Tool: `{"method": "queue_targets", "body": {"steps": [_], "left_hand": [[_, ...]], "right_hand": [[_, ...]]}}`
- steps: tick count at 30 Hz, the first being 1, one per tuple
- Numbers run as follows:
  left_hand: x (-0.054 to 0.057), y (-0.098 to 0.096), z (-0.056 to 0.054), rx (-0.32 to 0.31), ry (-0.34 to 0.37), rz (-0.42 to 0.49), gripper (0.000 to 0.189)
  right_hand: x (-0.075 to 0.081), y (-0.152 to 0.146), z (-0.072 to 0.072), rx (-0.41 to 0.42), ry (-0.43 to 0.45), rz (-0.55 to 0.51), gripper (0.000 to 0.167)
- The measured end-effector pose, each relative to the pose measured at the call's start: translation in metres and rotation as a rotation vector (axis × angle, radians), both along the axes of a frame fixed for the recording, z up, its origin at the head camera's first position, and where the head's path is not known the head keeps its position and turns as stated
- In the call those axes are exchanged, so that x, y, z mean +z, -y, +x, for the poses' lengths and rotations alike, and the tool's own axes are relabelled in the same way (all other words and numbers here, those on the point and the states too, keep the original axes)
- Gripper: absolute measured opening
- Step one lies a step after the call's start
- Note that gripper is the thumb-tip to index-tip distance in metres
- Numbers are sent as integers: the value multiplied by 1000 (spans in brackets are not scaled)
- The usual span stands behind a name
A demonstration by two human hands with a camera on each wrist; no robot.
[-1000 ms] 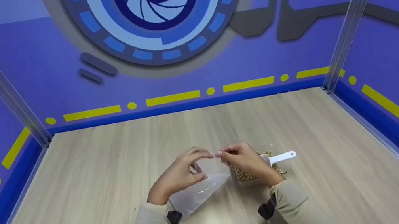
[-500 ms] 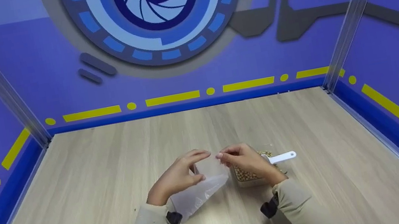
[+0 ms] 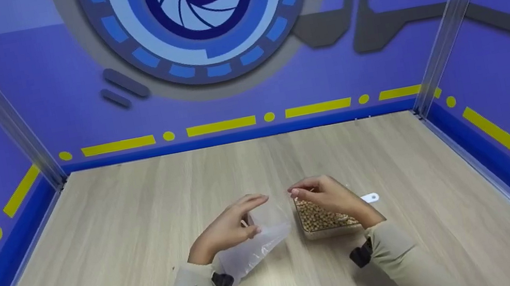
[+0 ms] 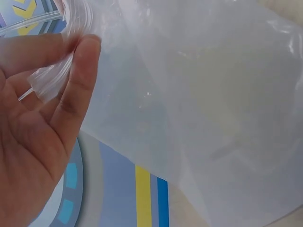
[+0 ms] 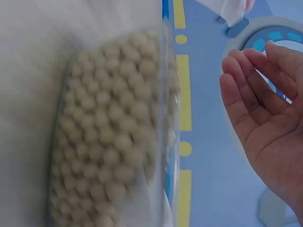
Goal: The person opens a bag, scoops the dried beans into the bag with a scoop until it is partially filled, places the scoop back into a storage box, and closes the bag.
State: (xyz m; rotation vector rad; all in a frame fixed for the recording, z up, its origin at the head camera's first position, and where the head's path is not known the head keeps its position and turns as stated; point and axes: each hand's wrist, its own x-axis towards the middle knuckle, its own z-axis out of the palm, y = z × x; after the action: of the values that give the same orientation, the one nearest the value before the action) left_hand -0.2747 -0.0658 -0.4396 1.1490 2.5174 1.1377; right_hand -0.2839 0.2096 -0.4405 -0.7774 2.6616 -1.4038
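Observation:
In the head view my left hand (image 3: 223, 230) holds a translucent plastic zip bag (image 3: 254, 256), its mouth spread open to the right. The left wrist view shows the fingers and thumb pinching the bag's ridged zip edge (image 4: 52, 78). Over the clear box (image 3: 331, 233) of round beige beans (image 3: 323, 215) hovers my right hand (image 3: 333, 198). Loosely curved fingers, with nothing between them, appear on that hand (image 5: 274, 109) in the right wrist view. From the box sticks out a white scoop's handle (image 3: 371, 198); my right hand hides most of the scoop.
A pale wood-grain table (image 3: 140, 205) carries the bag and the box. Blue printed panels (image 3: 247, 97) stand at the back and both sides, with metal posts (image 3: 453, 19) at the rear corners.
My right hand has moved away from the bag's mouth to the right, and its fingers have loosened. More of the beans shows. The left hand and the bag have stayed almost in place.

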Motion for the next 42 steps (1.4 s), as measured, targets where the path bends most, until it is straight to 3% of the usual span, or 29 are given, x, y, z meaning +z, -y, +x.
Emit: {"method": "queue_targets", "body": {"steps": [11,15,26,33,42], "left_hand": [[-8,2,5,-6,34,43,63],[-11,2,6,-8,28,52,62],[-18,3,6,36,4,74,62],[-24,5,5,58,-8,64,61],[-28,4,5,60,25,83,60]], "right_hand": [[6,-40,1,-22,-238,227,28],[2,-58,0,-8,-257,270,23],[-8,-98,5,41,-174,412,28],[-15,-105,7,105,-109,426,36],[-22,-106,4,112,-67,443,23]]}}
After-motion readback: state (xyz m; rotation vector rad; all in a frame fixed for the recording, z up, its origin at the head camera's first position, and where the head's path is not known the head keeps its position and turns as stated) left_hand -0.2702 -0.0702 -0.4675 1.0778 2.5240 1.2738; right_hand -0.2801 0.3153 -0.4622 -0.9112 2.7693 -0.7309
